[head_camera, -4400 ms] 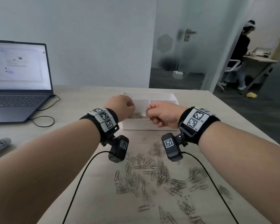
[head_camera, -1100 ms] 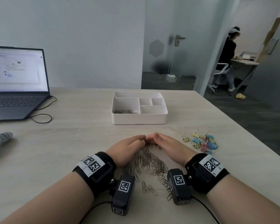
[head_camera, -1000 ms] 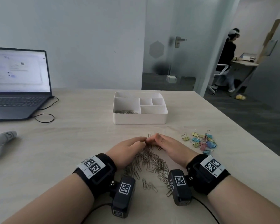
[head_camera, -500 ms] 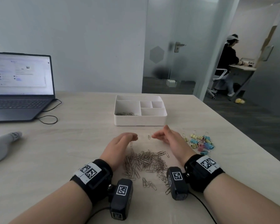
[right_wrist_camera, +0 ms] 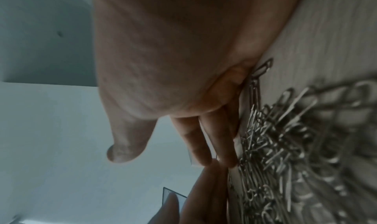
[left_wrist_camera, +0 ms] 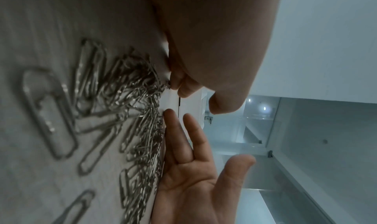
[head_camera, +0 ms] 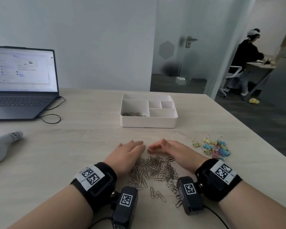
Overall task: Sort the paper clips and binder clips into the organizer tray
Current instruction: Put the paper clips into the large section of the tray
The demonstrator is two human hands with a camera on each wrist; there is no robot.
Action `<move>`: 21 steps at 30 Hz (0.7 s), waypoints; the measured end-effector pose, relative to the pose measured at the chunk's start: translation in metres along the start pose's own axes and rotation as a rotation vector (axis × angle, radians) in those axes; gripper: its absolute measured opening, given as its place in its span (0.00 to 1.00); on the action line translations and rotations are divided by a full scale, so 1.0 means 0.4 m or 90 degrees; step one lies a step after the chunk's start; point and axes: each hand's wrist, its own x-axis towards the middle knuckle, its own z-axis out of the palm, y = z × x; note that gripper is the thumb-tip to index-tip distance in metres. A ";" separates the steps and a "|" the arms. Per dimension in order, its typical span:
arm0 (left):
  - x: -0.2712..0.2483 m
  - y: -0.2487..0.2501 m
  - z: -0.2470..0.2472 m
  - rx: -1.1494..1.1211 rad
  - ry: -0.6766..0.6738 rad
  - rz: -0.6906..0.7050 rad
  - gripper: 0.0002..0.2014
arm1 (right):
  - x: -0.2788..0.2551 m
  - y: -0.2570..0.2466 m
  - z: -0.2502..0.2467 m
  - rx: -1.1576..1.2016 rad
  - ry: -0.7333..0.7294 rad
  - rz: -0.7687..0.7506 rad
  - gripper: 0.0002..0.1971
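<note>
On the tabletop, I am cupping my spread left hand point(head_camera: 128, 154) and right hand point(head_camera: 170, 150) around the paper clips point(head_camera: 153, 169); scooping slowly should help, tray point(head_camera: 149, 122) at twelve o'clock.

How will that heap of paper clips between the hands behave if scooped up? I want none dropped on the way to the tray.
The paper clips lie loose and crisscrossed, so some will probably hook together and lift in clumps. Thin, smooth wire probably slips between fingers. Strays lying flat on the table will likely be hard to pick up.
</note>
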 end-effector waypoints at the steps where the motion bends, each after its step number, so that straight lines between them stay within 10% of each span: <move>1: -0.002 0.001 0.003 0.006 -0.023 0.009 0.23 | -0.008 0.002 0.001 0.033 -0.007 -0.007 0.36; 7: 0.004 -0.015 0.019 -0.132 -0.073 0.058 0.27 | 0.015 -0.006 -0.022 0.295 0.202 0.022 0.38; 12: 0.007 -0.024 0.015 -0.363 0.036 0.026 0.15 | 0.078 -0.041 -0.041 0.181 0.350 0.048 0.18; 21: 0.012 -0.036 0.010 -0.422 0.054 0.038 0.16 | 0.221 -0.137 -0.075 -0.200 0.285 0.104 0.11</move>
